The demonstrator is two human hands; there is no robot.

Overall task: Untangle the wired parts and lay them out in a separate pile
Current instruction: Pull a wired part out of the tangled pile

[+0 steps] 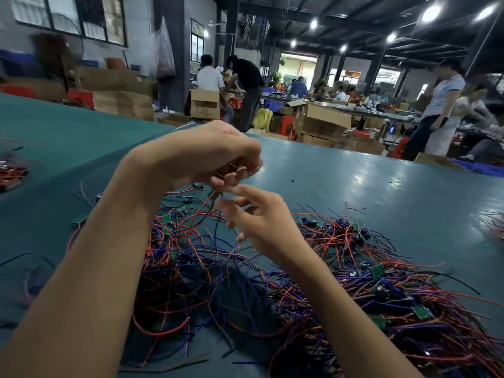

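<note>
1. At the far left edge of the teal-covered counter (68, 137), a small separate pile of red-wired parts (11, 173) lies well apart from the main heap.
2. The left hand (218, 156), raised above the counter, is clenched around a small bundle of wired parts (234, 166); red wires hang down from it.
3. Just below and to the right, the right hand (259, 216) shows fingers loosely spread and blurred; whether they touch a wire cannot be told.
4. Under both hands sprawls the tangled heap of red, blue and black wires with small green circuit boards (207, 282), reaching towards the counter's right side.

left hand (207, 156) raised, fingers (231, 179) curled, right hand (263, 218) lower, fingers (231, 204) loosely spread
</note>
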